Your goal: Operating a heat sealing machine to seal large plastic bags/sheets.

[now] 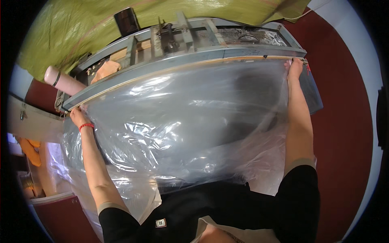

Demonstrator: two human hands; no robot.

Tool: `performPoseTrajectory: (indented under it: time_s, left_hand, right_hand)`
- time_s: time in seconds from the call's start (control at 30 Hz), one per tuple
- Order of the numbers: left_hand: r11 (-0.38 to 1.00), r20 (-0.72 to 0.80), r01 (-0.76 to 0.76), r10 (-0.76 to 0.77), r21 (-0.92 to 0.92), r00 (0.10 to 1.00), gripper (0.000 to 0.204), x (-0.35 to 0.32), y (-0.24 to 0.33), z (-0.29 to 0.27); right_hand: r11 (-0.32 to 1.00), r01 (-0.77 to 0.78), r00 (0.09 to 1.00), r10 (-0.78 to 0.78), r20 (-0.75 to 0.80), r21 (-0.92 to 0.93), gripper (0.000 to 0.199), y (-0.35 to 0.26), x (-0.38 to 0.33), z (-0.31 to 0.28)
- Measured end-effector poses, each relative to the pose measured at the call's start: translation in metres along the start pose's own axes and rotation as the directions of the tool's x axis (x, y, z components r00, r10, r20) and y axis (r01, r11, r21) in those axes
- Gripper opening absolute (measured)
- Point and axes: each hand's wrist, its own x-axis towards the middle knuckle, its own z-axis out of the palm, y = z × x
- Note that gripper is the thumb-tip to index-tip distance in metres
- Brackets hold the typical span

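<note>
A wide sheet of clear plastic film (174,111) is spread between my arms, wrinkled and shiny, and hangs down toward my body. Its far edge lies along the front bar of a grey metal frame (178,61), beside a thin orange-brown strip. My left hand (78,116), with a red bead bracelet at the wrist, is closed on the film at the bar's left end. At the right end, my right hand (295,69) pinches the film's other corner against the bar. Both arms are stretched forward, and the fingertips are partly hidden.
Behind the bar, the frame holds metal crosspieces, a dark clamp-like part (167,37) and a tan cloth (106,70). A pink bottle (65,80) leans at the left end. A dark phone-like slab (126,22) stands against the yellow-green tarp (87,30). Orange cloth (31,150) lies lower left.
</note>
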Motion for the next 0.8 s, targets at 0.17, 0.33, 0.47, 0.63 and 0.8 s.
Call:
performPoseTrajectory:
  time_s: [0.17, 0.33, 0.47, 0.63, 0.8]
  left_hand:
    - [0.966, 0.275, -0.073, 0.002, 0.247, 0.961, 0.006, -0.021, 0.032, -0.021]
    - [0.933, 0.223, -0.329, 0.292, 0.148, 0.930, 0.008, -0.077, 0.103, -0.045]
    - [0.885, 0.089, -0.442, 0.433, 0.144, 0.897, 0.010, -0.098, 0.120, -0.046]
    - [0.542, 0.180, -0.320, 0.296, 0.777, 0.938, 0.021, -0.088, 0.089, -0.099]
    - [0.158, 0.681, -0.701, 0.167, 0.696, 0.714, 0.043, -0.134, 0.061, -0.102]
  right_hand:
    - [0.751, 0.369, 0.861, -0.498, -0.104, -0.547, 0.027, -0.072, -0.076, 0.052]
    - [0.472, 0.881, 0.377, -0.747, 0.548, 0.037, 0.027, -0.145, -0.242, 0.146]
    - [0.441, 0.824, 0.021, -0.652, 0.758, 0.356, 0.010, -0.145, -0.317, 0.174]
    - [0.919, 0.372, 0.316, -0.258, 0.913, 0.131, 0.014, -0.115, -0.312, 0.143]
    - [0.844, 0.484, 0.705, -0.218, 0.675, -0.232, 0.014, -0.052, -0.177, 0.019]
